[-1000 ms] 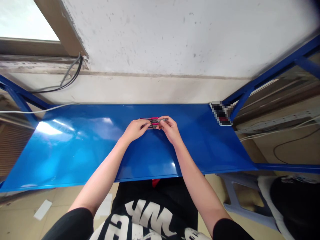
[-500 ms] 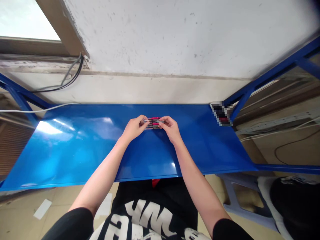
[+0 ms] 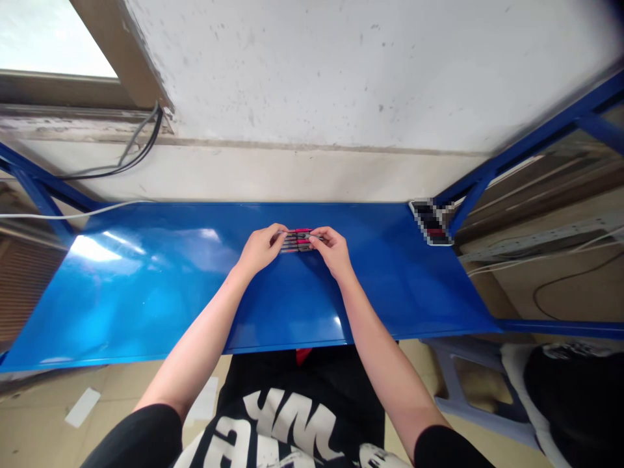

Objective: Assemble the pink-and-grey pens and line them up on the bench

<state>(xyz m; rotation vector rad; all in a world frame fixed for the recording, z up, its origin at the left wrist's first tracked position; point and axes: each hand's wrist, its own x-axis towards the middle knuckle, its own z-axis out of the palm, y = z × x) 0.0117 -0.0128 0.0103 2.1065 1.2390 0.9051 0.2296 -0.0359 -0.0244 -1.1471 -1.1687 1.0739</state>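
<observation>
Several slim pens (image 3: 303,241), with clear, black and pink parts, lie side by side across the middle of the blue table. My left hand (image 3: 263,248) has its thumb and fingers closed around their left ends. At the right ends, my right hand (image 3: 333,249) pinches the pens between thumb and fingertips. The fingers hide both ends of the row, so I cannot tell how firmly each pen is gripped.
The blue table (image 3: 170,292) reaches back to a white wall (image 3: 312,78). A pixelated phone-like object (image 3: 431,222) lies at its far right corner. A white cable (image 3: 97,211) crosses the left back edge. Blue frame bars (image 3: 531,130) rise at both sides.
My left thumb has drawn back left off the pens, so more of their left part shows. My right hand has hardly moved.
</observation>
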